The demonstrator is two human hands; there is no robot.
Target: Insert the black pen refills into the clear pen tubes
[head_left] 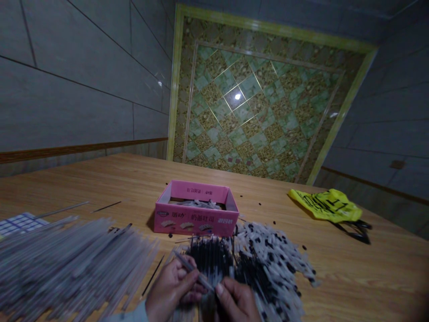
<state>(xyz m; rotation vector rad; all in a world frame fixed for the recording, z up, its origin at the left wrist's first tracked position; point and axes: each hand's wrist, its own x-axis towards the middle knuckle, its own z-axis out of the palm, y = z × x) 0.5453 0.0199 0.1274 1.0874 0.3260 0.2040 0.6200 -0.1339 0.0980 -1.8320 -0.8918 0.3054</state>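
A slim translucent tube (183, 260), much like a pen barrel, slants between my two hands. Its middle is held by my left hand (172, 286), with thumb and fingers closed round it. At the lower end, my right hand (237, 298) pinches with thumb and forefinger; any small part there is hidden. Beyond the hands lies a bundle of thin black sticks (209, 255), with more dark sticks (256, 275) to the right. Small whitish pieces with black bits form a pile (278, 255) beside them. On the left spreads a large heap of long clear tubes (73, 264).
A pink open box (196, 223) with whitish pieces inside stands behind the black sticks. At the right lies a yellow bag (325, 205) with black handles. A checked cloth (20, 222) is at the left edge. Stray black bits dot the wooden table (362, 281).
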